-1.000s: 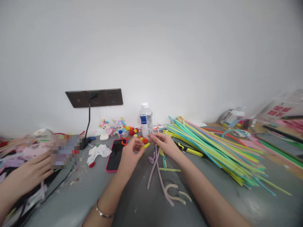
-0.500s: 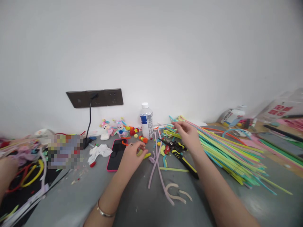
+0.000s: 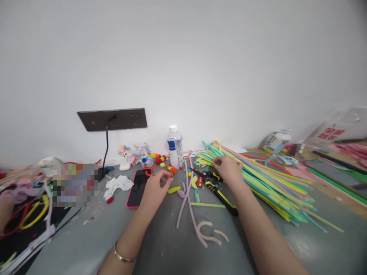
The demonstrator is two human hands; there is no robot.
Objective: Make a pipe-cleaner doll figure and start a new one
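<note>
My left hand (image 3: 156, 188) hovers by the right edge of a pink-cased phone (image 3: 139, 187), thumb and forefinger drawn together; what they hold, if anything, is too small to name. An orange strand (image 3: 148, 173) shows beside its knuckles. A short yellow fuzzy piece (image 3: 173, 190) lies right of that thumb. My right hand (image 3: 228, 171) is at the left part of a bundle of coloured pipe cleaners (image 3: 275, 191), fingers curled and closed, their grip partly hidden. Below it lie black-and-yellow pliers (image 3: 222, 195). Lilac pipe cleaners (image 3: 192, 214) cross between the hands, near bent cream pieces (image 3: 208, 233).
A bottle (image 3: 175, 149) stands by the wall, with small fuzzy figures (image 3: 137, 154) to its left. A crumpled tissue (image 3: 118, 186) and a power cord (image 3: 107, 143) are farther left. Another person's hand (image 3: 5, 212) is at the left edge. A second bottle (image 3: 277, 141) leans at the right.
My right hand has lowered slightly onto the pipe cleaner bundle. My left hand has shifted a little, uncovering more of the yellow piece. The view has moved slightly.
</note>
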